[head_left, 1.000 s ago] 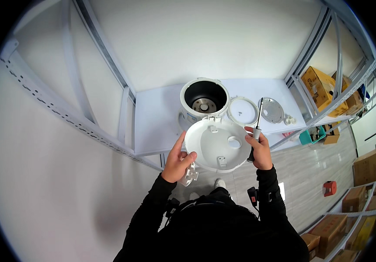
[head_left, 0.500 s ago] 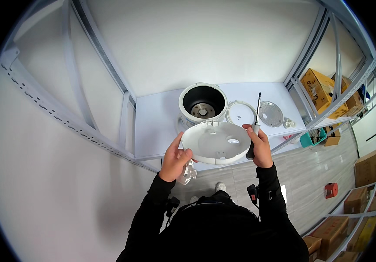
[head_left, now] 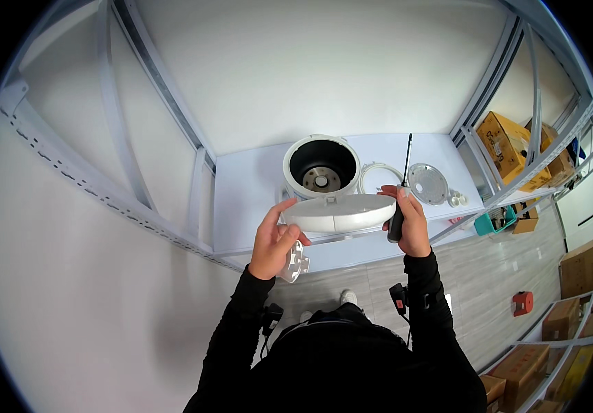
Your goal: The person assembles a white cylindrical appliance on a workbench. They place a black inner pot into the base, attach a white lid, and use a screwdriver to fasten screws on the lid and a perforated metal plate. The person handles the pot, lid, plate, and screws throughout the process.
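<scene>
Between my hands, above the table's front edge, I hold a white oval rice cooker lid shell (head_left: 338, 213), tipped so its rounded outer side faces me. My left hand (head_left: 274, 241) is closed on its left end and also has a clear plastic piece (head_left: 294, 263) hanging below the fingers. In my right hand (head_left: 412, 224) a screwdriver (head_left: 396, 221) with a dark handle points its shaft upward; the same fingers touch the lid shell's right end. Just behind the shell stands the white rice cooker body (head_left: 320, 165), its dark inside facing up.
On the white table (head_left: 245, 186) lie a white ring (head_left: 381, 166), a round metal plate (head_left: 428, 184) and small whitish parts (head_left: 458, 199). Grey metal posts frame both sides. To the right are cardboard boxes (head_left: 510, 148), a teal basket (head_left: 495, 220) and a red stool (head_left: 522, 303) on the floor.
The lid shell has turned from showing its hollow inside to showing its outer edge. Both hands keep their hold, and the screwdriver remains upright in my right hand.
</scene>
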Available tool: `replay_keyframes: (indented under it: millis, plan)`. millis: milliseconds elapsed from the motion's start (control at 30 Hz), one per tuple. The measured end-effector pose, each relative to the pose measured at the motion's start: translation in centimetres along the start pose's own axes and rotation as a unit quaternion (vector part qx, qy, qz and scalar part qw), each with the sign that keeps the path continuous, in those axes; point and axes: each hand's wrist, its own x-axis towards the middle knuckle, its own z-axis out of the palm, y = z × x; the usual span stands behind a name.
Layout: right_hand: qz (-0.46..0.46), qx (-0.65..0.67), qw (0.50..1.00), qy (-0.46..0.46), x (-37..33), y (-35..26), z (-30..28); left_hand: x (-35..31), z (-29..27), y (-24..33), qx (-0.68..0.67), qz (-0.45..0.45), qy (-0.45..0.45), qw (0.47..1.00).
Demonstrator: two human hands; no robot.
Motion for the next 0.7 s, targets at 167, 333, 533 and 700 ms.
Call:
replay_keyframes:
  millis: [167,333,533,700]
  plan:
    - [-0.013,0.002,0.999,-0.046,1.6,-0.3,-0.2,1.8,0.4,0.2,0.023,0.024,0.039,0.999]
    - [-0.025,-0.025,0.997,-0.065,4.0,-0.3,-0.6,4.3,0.7,0.8,0.044,0.032,0.103,0.993]
    - [-0.039,-0.111,0.99,-0.084,8.5,-0.7,-0.1,7.4,0.5,1.1,0.088,0.025,0.16,0.983]
    - [-0.014,-0.055,0.992,-0.109,11.4,-0.1,0.0,9.7,0.3,-0.5,0.118,0.064,0.219,0.967]
